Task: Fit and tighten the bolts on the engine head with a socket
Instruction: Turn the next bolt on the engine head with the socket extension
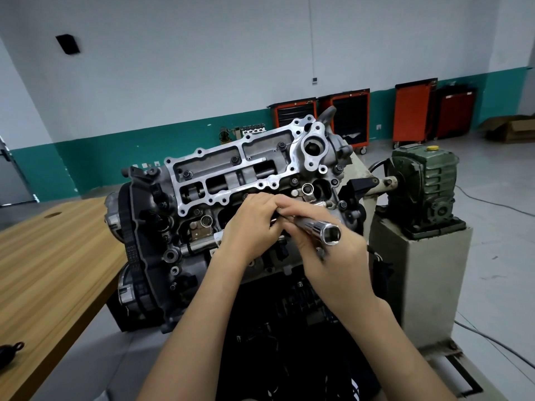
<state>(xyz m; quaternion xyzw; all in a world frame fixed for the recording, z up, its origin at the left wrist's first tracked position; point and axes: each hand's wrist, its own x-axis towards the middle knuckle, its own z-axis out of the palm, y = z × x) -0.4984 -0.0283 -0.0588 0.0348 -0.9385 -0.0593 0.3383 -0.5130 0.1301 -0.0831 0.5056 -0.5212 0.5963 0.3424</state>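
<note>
Gripping one socket [321, 227], two hands [249, 227] [333, 261].

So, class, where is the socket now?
Head view, right of centre: the socket is held in the right hand, in front of the engine head.

chrome socket [324, 229], orange tool cabinets [413, 110]

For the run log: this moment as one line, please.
right hand: grips socket | left hand: holds its far end | socket: over engine head, open end toward camera
</note>
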